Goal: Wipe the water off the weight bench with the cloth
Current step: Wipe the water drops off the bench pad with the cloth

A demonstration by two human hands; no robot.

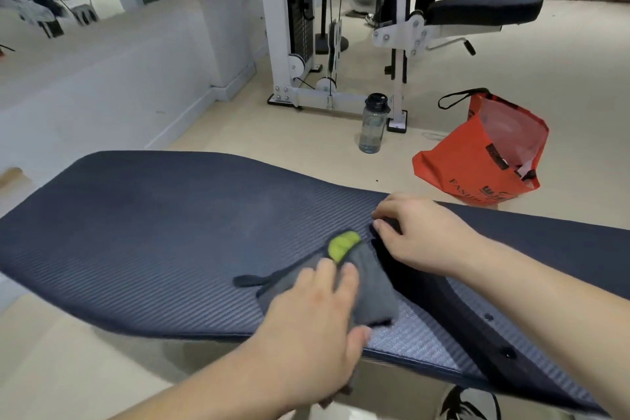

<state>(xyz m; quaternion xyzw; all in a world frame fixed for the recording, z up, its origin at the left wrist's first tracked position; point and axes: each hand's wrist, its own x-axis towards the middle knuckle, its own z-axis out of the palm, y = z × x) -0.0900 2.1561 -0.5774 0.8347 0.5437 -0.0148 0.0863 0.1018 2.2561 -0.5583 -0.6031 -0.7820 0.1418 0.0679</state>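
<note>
The dark ribbed weight bench [163, 235] stretches across the view from left to right. A grey cloth [373, 286] with a lime-green patch and a dark loop lies on its pad near the middle. My left hand [317, 327] presses flat on the cloth with straight fingers. Just beyond it, my right hand [419, 232] has its fingers curled and pinches a dark fold at the cloth's far edge, beside the gap in the pad. No water drops show clearly on the pad.
A clear water bottle [372, 126] stands on the floor behind the bench. An orange shopping bag [484, 160] sits to its right. A white cable machine [300, 44] and another bench [484, 7] stand further back. A mirrored wall runs along the left.
</note>
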